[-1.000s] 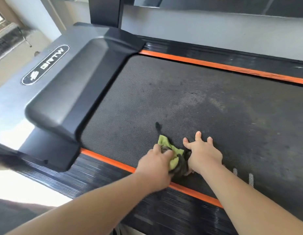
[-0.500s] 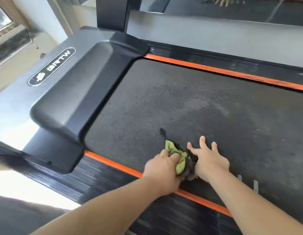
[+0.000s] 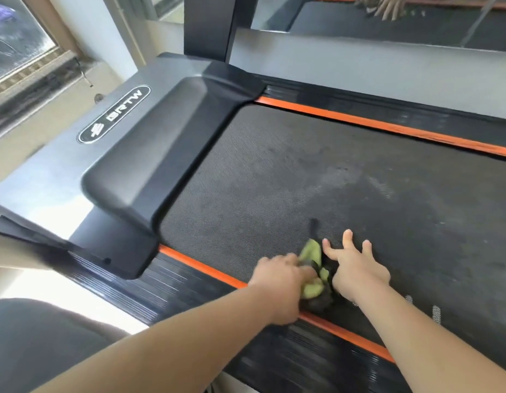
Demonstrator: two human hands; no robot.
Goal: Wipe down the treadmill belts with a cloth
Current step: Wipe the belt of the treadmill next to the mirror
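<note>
Left hand (image 3: 280,282) grips a bunched green cloth (image 3: 311,252) on the treadmill belt (image 3: 274,180); right hand (image 3: 356,269) flat beside it, fingers spread. So bunched, it may miss dust.

An oval badge (image 3: 114,118) is sitting on the grey side of the hood (image 3: 164,148), at the left end of the belt (image 3: 288,171). It is showing the white letters "BRTW" on black, beside a small white emblem. Two white marks (image 3: 436,314) on the belt's near edge are appearing too blurred to read.
</note>
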